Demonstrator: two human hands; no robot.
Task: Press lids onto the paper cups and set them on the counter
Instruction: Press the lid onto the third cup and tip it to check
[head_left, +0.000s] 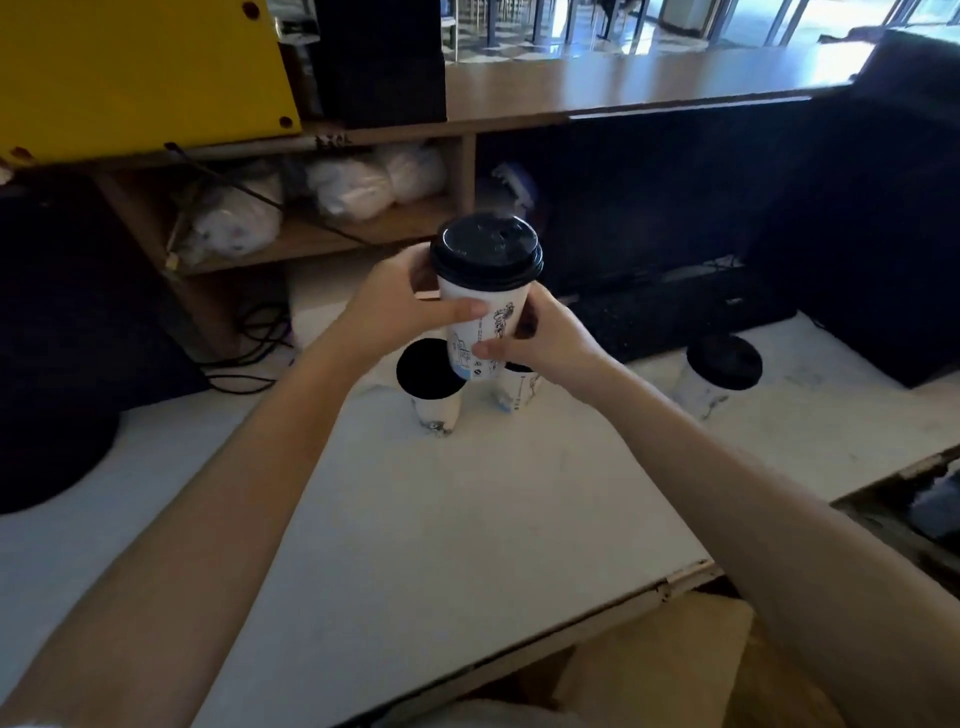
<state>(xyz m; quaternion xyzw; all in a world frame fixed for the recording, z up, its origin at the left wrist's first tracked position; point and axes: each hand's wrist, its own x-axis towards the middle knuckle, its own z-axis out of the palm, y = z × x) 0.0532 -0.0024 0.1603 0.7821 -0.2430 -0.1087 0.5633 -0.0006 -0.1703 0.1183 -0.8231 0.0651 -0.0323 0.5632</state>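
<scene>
Fig.: capped paper cup held over the worktop, hazards noted L to R. L hand (395, 306) is wrapped round the upper wall of the held cup (483, 325), thumb laid across the front just below the lid (485, 252). The black lid sits on the rim and looks level, but the far side of the seal is hidden. R hand (550, 343) is wrapped round the lower wall, thumb across the print. The held cup is roughly upright, clear of the white counter (467, 519) and directly above two standing cups: near cup (434, 410), dark on top (lid or open mouth, cannot tell), and rear cup (522, 389), mostly hidden behind the R hand. Far-R cup (722, 366) stands lidded, well apart. Risks (judged): (a) squeezing w/ both hands may ovalise the paper wall and pop the lid off one side; (b) lowering straight down would strike the near/rear cups and topple them, so move sideways to bare counter first; (c) an unseated back edge would leak if the cup tilts; check by pressing round the rim.
</scene>
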